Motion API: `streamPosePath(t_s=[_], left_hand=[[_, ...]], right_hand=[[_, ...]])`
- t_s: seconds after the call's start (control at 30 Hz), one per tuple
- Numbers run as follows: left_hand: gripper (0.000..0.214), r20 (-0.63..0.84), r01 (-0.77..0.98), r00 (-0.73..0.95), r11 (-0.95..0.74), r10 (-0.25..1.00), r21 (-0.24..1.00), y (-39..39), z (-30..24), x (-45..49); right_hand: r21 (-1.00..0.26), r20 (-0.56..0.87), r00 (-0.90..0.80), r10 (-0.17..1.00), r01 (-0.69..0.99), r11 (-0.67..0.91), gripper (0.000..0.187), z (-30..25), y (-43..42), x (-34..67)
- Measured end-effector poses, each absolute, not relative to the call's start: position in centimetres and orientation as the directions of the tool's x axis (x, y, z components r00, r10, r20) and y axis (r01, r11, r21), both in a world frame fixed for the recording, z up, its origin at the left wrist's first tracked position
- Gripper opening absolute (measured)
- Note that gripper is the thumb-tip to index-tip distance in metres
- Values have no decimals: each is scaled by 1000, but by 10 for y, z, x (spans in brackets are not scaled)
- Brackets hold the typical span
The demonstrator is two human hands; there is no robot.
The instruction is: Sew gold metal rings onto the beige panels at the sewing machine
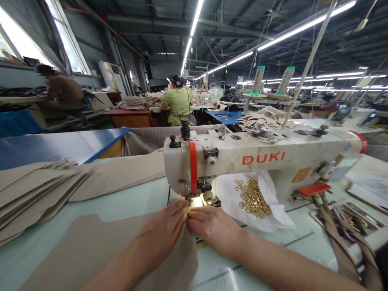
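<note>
A beige fabric piece (91, 250) lies on the pale table in front of a white DUKI sewing machine (260, 159). My left hand (165, 230) rests flat on the fabric, fingers together and pointing to the needle area (192, 198). Beside it, my right hand (214, 228) lies on the fabric edge with its fingertips meeting those of the left just below the presser foot. Both hands press the cloth down; neither wraps round it.
A stack of beige cut pieces (36, 194) lies at the left. An open white bag of gold rings (253, 198) sits under the machine arm. Straps and tools in a tray (348, 222) are at the right. Other people (178, 103) work at tables behind.
</note>
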State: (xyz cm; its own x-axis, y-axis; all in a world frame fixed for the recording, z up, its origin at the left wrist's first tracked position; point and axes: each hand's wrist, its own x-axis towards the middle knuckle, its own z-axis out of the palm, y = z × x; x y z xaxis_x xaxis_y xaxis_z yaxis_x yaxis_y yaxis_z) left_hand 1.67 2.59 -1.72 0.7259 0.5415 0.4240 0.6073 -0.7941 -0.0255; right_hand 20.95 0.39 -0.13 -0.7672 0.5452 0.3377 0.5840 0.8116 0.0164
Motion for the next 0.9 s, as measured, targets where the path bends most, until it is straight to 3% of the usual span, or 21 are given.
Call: streamPosePath(t_s=[0.4,0.73,0.9], left_hand=[[32,438,654,684,-757,583,-13,23,-16,18],[37,351,762,589,-645,728,59,-34,-4,-7],[52,437,783,573,-621,694,-41,-61,-10,-18]], right_hand=[[-28,324,-766,555,578,815,11,3,1,208],[-8,421,-818,391,428,904,19,-5,-18,193],[-18,426,-818,386,419,908,20,-2,-22,196]])
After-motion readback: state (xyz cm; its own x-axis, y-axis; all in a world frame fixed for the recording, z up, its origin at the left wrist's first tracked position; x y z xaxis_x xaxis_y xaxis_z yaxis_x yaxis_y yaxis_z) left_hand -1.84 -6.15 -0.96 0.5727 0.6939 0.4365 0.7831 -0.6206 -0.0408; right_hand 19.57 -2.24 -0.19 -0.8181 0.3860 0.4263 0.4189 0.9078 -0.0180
